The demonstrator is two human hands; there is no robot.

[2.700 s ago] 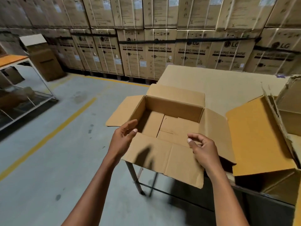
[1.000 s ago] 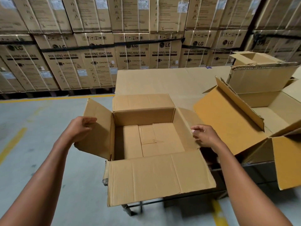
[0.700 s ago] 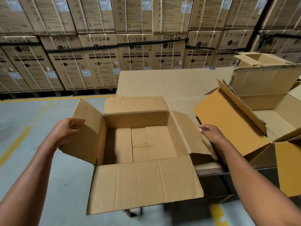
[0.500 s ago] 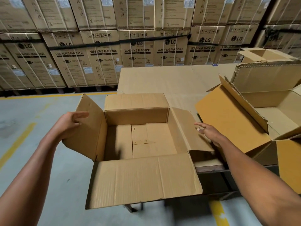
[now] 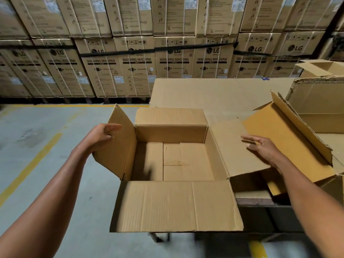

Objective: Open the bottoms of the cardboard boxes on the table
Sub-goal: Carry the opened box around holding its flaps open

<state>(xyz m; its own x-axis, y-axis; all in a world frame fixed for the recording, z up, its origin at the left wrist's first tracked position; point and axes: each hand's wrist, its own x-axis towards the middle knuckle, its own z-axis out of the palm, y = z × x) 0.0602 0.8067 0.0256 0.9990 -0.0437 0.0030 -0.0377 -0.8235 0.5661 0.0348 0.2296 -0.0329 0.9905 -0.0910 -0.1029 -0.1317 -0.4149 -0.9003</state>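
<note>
An open cardboard box [image 5: 173,131] sits at the table's left corner, all its top flaps spread outward. Its bottom flaps [image 5: 178,161] lie folded shut inside. My left hand [image 5: 101,135] is against the outer face of the left flap [image 5: 119,144], fingers loosely bent, thumb at the flap's edge. My right hand [image 5: 260,146] hovers with fingers straight over the right flap [image 5: 234,151], which lies nearly flat. A second, larger open box [image 5: 316,116] stands to the right, its orange-brown flap [image 5: 290,138] overlapping the first box's right flap.
The table [image 5: 214,95] is covered with flat cardboard sheet. A third open box [image 5: 320,68] stands far right at the back. Stacked washing-machine cartons [image 5: 137,66] wall off the rear. Grey floor with yellow lines [image 5: 31,164] lies to the left.
The right flap has gone down from slanted to nearly flat, and my right hand has moved right and straightened over it. My left hand stays on the left flap.
</note>
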